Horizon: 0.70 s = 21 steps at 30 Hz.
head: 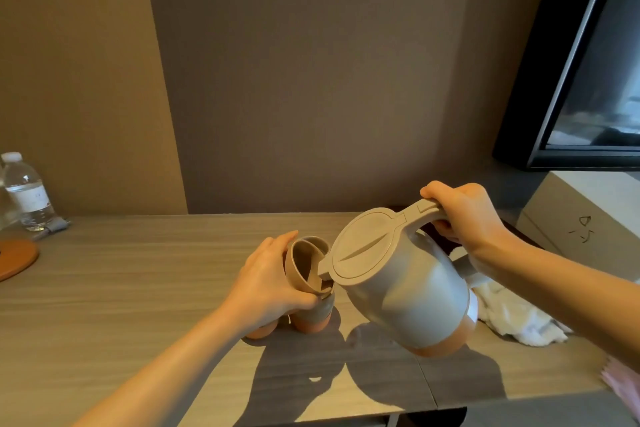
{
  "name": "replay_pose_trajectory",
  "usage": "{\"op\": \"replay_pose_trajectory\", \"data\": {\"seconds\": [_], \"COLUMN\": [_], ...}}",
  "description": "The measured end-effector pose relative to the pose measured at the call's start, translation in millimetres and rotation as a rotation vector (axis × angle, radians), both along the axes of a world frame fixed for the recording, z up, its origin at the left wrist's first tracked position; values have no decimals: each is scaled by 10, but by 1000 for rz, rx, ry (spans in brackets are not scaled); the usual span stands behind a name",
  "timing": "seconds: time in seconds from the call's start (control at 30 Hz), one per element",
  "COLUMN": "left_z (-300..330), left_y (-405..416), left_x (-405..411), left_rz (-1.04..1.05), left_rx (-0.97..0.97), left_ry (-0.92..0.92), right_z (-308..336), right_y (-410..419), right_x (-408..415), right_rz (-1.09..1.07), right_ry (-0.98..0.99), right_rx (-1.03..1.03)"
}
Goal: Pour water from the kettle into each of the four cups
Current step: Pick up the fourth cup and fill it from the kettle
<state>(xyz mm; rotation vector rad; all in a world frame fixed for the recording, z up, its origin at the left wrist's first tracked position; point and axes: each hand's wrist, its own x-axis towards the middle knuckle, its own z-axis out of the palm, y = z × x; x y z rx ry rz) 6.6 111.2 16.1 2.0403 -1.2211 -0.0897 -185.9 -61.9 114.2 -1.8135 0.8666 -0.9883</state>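
Left hand [273, 282]: wrapped around a tilted cup [307, 267], holding it up off the desk [138, 288] with its mouth turned toward the spout.
Right hand [465, 217]: closed on the kettle's handle, thumb on top; the kettle [401, 284] is lifted and tipped left, lid shut, spout just over the cup's rim.
Water: no stream can be made out, so I cannot tell whether pouring has begun.
Spill risk: the held cup leans a good deal; filled at this angle, water would likely run out over the low side onto the desk.
Aim risk: the spout sits at the rim's edge rather than over the middle, so a quick tip could send water past the cup.
Other cups: two orange-bottomed ones [311, 317] stand right under the held cup, partly hidden by the hand; a drip or a knock from the hand could reach them. A fourth is not visible.
Cloth [512, 315]: white, crumpled, right of the kettle, handy for wiping.
Bottle [29, 192]: far left, well clear.
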Motion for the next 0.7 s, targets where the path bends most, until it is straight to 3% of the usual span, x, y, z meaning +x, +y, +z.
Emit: {"op": "replay_pose_trajectory", "data": {"seconds": [0.7], "left_z": [-36], "left_y": [78], "left_x": [-59], "left_rz": [-42], "left_rx": [56], "left_ry": [-45], "right_z": [20], "right_y": [1], "right_x": [258], "right_rz": [84], "right_ry": [228], "right_rx": [-243]}}
